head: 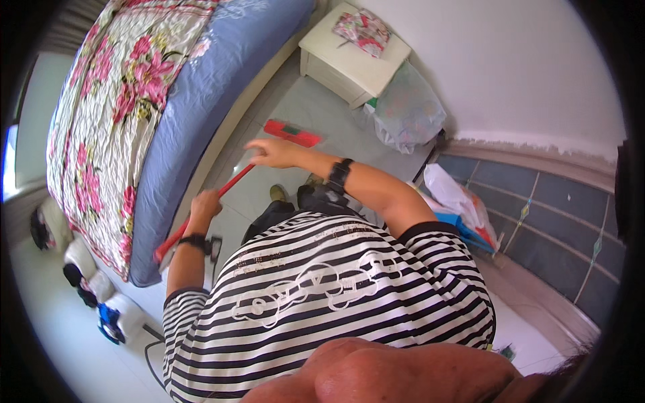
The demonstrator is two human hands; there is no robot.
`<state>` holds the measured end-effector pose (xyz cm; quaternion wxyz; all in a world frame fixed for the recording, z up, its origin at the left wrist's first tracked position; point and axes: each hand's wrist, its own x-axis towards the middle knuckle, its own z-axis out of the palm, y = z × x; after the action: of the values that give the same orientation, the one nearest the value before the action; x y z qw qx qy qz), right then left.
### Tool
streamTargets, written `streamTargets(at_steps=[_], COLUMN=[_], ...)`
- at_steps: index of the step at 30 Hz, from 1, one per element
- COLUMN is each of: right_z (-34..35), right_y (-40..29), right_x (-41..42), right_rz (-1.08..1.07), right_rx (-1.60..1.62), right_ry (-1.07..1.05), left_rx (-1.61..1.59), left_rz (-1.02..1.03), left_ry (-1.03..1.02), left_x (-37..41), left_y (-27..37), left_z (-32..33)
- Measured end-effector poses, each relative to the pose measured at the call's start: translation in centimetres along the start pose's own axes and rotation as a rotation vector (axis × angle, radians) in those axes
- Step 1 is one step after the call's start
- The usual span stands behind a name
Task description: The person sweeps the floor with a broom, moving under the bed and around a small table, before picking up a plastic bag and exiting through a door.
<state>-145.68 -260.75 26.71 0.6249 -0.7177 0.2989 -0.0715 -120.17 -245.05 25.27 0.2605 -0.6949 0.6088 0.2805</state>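
A long red handle [237,179] slants across in front of my body, and its thicker end reaches past my left wrist beside the bed. My left hand [205,204] is wrapped around its middle. Farther up, my right hand [272,153] curls around the same handle, slightly blurred. Beyond that hand, a flat red head with a green centre [292,132] lies at the tiled floor [302,103]; it looks like a mop or broom head. The joint between handle and head is hidden behind my right hand.
A bed with a blue sheet [221,85] and a floral quilt [146,75] borders the left. Ahead stands a cream nightstand [347,70] carrying a patterned packet [364,31]. A filled plastic bag [408,108] rests beside it. More bags [456,194] lie right, near dark wall tiles [549,201].
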Motion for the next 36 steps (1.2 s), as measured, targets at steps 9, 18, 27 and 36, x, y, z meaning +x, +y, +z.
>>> streamTargets(at_steps=[9, 18, 27, 36], right_z=[0.1, -2.4, -4.1, -3.6], right_y=[23.0, 29.5, 44.9, 47.0], right_x=[-12.1, -7.4, -1.0, 2.8], right_rz=[0.618, 0.691, 0.688, 0.381], right_rx=[-0.312, -0.425, -0.619, -0.975], right_ry=[-0.048, -0.329, -0.565, -0.493], left_rx=[-1.183, -1.199, -1.232, -0.951], left_rz=[-0.478, -0.482, -0.435, -0.265], left_ry=[-0.248, 0.144, 0.555, 0.565], left_x=[-8.7, 1.5, 33.3, 62.0], left_y=[-1.6, 8.4, 16.5, 13.0], left_z=[19.6, 30.4, 41.0, 39.4])
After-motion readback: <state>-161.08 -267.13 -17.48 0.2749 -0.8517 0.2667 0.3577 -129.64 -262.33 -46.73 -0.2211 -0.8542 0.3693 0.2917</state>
